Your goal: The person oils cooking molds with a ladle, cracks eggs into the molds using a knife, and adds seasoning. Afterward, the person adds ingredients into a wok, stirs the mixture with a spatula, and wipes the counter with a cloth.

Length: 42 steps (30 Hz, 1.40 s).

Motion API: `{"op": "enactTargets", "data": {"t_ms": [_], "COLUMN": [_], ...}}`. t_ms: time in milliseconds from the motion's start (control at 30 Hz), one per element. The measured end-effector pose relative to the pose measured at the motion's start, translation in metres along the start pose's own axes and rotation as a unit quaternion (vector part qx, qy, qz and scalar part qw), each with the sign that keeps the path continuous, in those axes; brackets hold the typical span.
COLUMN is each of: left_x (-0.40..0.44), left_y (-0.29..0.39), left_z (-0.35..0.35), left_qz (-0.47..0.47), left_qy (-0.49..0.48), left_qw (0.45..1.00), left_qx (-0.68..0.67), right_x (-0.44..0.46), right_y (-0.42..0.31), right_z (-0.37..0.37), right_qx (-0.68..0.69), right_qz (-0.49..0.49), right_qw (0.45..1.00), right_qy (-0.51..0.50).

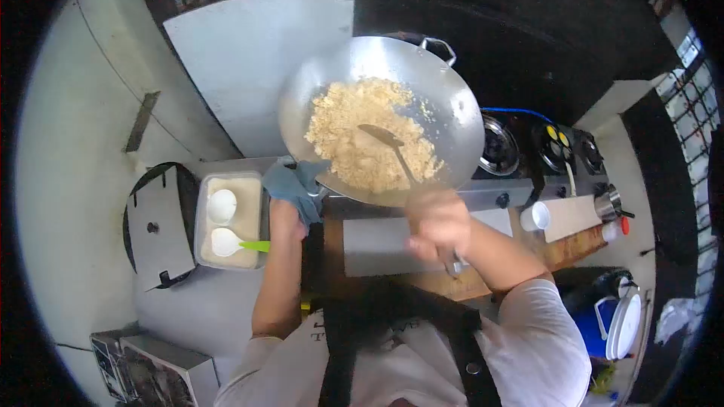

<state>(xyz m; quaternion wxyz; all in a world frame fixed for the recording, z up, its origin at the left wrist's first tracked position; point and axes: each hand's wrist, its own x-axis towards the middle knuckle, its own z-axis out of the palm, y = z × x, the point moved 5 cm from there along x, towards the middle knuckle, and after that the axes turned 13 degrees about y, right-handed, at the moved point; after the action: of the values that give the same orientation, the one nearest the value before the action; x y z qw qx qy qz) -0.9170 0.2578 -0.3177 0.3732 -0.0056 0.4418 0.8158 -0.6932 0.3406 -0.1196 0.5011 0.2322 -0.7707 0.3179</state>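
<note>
A large metal wok [452, 109] sits on the stove and holds a heap of pale yellow, crumbly food [354, 105] that looks like fried rice. My left hand [285, 220] is closed on a blue-grey cloth [292, 183] pressed at the wok's near left edge, where the cloth covers whatever handle is there. In my right hand [439, 224], blurred by motion, is the long handle of a metal spatula [383, 136]. Its blade lies in the middle of the food, and the handle's end sticks out below my fist.
Left of the wok stands a plastic tub [234, 262] of white grains with two scoops. A round black lid [158, 218] lies beside it. To the right are a small pan [554, 147] with eggs, a white cup [535, 216] and a blue bucket [603, 328].
</note>
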Motion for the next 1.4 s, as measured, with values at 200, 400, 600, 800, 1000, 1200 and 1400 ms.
{"op": "enactTargets", "data": {"t_ms": [200,400,600,800,1000,1200,1400], "left_x": [-0.008,-0.003,-0.024,-0.011,-0.013,-0.007,0.011], "left_y": [-0.004,-0.016,0.009,0.008,0.005,0.006,-0.008], "left_z": [0.013,0.016,0.037,0.024,0.028,0.021,0.009], "left_qz": [-0.022,0.032,0.044,0.029,0.031,0.074,0.018], "left_qy": [-0.025,-0.028,-0.018,-0.041,-0.034,-0.104,-0.018], "left_qw": [0.999,0.998,0.997,0.998,0.993,0.990,0.997], "left_qx": [-0.030,-0.038,-0.065,0.032,-0.108,-0.060,-0.067], "right_x": [-0.008,-0.051,-0.004,0.010,-0.070,-0.019,0.021], "right_y": [-0.045,0.115,0.050,-0.028,0.090,0.131,0.176], "right_z": [0.066,0.067,0.019,0.006,0.000,-0.080,-0.063], "right_qx": [0.038,-0.096,-0.080,0.088,-0.069,0.043,-0.179], "right_qz": [0.065,0.103,0.123,0.179,0.147,0.283,0.170], "right_qw": [0.985,0.980,0.987,0.968,0.986,0.922,0.942], "right_qy": [-0.158,-0.143,-0.067,-0.151,-0.036,0.262,0.227]}}
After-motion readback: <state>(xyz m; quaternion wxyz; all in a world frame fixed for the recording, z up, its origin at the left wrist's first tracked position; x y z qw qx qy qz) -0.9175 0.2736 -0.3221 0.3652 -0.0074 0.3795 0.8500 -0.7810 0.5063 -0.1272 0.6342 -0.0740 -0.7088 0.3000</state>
